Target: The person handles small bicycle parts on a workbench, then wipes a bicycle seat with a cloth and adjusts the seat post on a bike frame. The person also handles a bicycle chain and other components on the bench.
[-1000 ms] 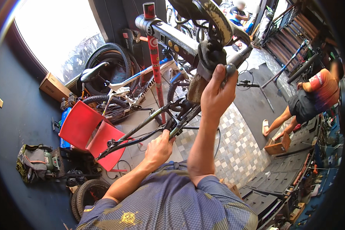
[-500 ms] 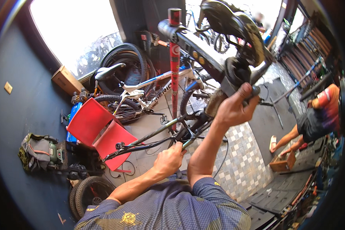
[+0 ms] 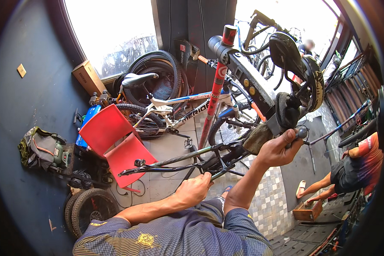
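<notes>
My left hand (image 3: 194,189) is closed on a lower tube of a black bicycle frame (image 3: 170,161), whose rear end reaches left over a red chair. My right hand (image 3: 275,151) has its fingers wrapped round a dark round knob (image 3: 302,133) on the clamp of a repair stand. Cloth or rubber padding (image 3: 258,138) sits at that clamp beside my fingers. A worn black saddle (image 3: 286,53) rises above it, attached to the held bicycle. The stand's black arm (image 3: 251,87) runs from the top of a red post (image 3: 211,115).
A white bicycle (image 3: 166,104), tyres (image 3: 173,64) and a red chair (image 3: 100,128) stand beyond the frame. A backpack (image 3: 40,145) and loose wheels (image 3: 89,213) are at left. A person in orange (image 3: 365,162) is by a wooden box (image 3: 307,211) at right; another is in the doorway.
My view has shifted, so the stand, frame and both hands appear farther right and the saddle lower. Both hands keep their grips.
</notes>
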A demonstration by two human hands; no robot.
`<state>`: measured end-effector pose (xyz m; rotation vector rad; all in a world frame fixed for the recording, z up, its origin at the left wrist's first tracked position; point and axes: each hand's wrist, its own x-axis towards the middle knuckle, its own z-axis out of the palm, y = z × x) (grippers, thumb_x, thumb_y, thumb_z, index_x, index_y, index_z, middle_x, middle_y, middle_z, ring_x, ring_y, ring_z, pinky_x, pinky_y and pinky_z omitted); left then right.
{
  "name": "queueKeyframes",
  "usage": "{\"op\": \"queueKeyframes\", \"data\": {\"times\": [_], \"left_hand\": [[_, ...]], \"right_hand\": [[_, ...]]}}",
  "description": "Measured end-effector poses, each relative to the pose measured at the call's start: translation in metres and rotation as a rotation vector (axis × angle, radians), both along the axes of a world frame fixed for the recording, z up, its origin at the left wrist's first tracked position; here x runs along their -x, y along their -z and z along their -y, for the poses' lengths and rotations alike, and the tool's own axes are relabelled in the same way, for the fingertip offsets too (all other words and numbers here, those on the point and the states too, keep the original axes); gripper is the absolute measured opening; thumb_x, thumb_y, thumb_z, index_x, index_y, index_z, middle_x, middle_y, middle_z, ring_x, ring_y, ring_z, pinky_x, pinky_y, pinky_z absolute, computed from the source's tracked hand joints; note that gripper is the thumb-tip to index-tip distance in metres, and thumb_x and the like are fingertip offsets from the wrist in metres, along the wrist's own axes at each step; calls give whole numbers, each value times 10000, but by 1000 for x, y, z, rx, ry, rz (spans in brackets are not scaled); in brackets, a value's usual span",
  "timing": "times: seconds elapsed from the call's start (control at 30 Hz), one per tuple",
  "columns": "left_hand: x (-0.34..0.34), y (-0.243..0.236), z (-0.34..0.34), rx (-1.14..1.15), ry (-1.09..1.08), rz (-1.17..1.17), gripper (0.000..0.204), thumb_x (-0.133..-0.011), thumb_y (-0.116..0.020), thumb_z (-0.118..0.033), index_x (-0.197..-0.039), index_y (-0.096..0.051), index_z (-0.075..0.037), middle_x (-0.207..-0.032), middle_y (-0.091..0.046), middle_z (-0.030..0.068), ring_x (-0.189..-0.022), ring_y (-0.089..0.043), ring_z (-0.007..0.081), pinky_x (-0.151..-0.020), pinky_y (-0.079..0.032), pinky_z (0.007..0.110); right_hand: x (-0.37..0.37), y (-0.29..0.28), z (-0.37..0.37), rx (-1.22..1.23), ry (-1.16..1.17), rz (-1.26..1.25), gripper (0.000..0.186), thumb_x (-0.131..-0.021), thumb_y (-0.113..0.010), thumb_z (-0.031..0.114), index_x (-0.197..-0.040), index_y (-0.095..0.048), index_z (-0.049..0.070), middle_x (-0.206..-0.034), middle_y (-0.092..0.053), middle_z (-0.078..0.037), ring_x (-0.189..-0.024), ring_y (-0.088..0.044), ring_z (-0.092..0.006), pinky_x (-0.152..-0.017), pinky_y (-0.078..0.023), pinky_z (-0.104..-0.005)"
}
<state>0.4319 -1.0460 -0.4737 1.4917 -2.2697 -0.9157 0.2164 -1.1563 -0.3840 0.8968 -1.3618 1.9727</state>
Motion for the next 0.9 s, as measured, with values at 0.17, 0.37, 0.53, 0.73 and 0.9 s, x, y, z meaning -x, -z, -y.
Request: {"op": "queueKeyframes", "data": {"times": [0.17, 0.37, 0.53, 0.73, 0.9], "left_hand": [[3, -4, -1, 28, 8, 15, 276, -1058, -562, -280, -1098, -483, -18, -1004, -700, 257, -864, -695, 497, -701, -551, 599], [6, -9, -5, -15, -41, 30, 291, -1063, -541, -297, -1153, -506, -23, -1095, -708, 274, -960, -691, 503, -798, -537, 617], [0, -6, -13, -12, -38, 4, 313, -1050, -572, -305, -1199, -509, -37, -1046, -710, 273, -923, -682, 521, -783, -528, 615], [8, -47, -10, 183, 39, 70, 515, -984, -690, -314, -1398, -513, -63, -1221, -634, 231, -1150, -620, 431, -944, -506, 521], [45, -151, 26, 727, 261, -525, 420, -913, -780, -158, -1294, -649, -42, -1256, -642, 194, -1159, -627, 399, -1009, -486, 495]], "right_hand": [[3, -1, -5, -60, -54, -2, 471, -1076, -603, 426, -1025, -641, -40, -828, -671, -133, -715, -651, -205, -635, -517, -329], [-5, 1, -17, -137, -105, 67, 485, -1078, -580, 449, -1008, -613, -30, -825, -606, -110, -733, -572, -232, -671, -477, -363], [-9, 1, -36, -92, -311, 44, 449, -1063, -605, 454, -1040, -570, 7, -834, -591, -58, -723, -560, -152, -646, -460, -289], [-8, -7, -47, -211, -521, 154, 362, -1067, -638, 368, -1096, -547, 18, -889, -618, -60, -775, -576, -112, -687, -468, -252], [-14, -4, -49, -92, -560, 162, 347, -1015, -721, 302, -1131, -531, 35, -843, -670, -49, -716, -612, -114, -642, -505, -280]]}}
